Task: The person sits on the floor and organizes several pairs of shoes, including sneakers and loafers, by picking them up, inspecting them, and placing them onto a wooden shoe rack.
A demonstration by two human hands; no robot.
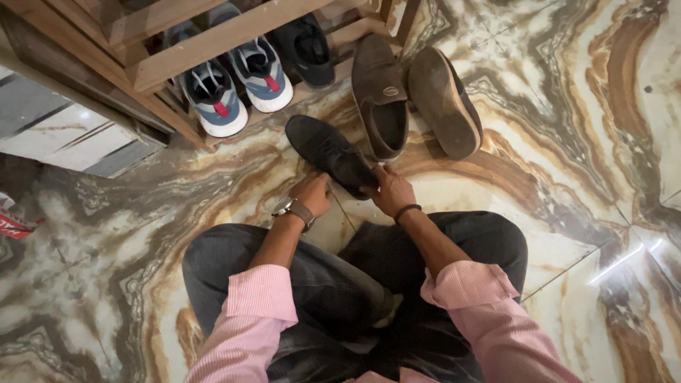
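A black lace-up shoe (328, 150) lies on the marble floor in front of my crossed legs. My left hand (312, 194), with a watch on its wrist, is closed at the shoe's near end and pinches a thin lace that trails down toward my knee. My right hand (389, 190), wearing a dark wristband, grips the shoe's near end from the right. Both sleeves are pink and rolled up.
Beyond the black shoe lie a brown slip-on shoe (381, 96) and its mate (444, 101) turned sole-up. A wooden shoe rack (186, 48) at the upper left holds grey sneakers (213, 96) and a black shoe (309, 48). A red-and-white packet (10, 218) sits at the left edge.
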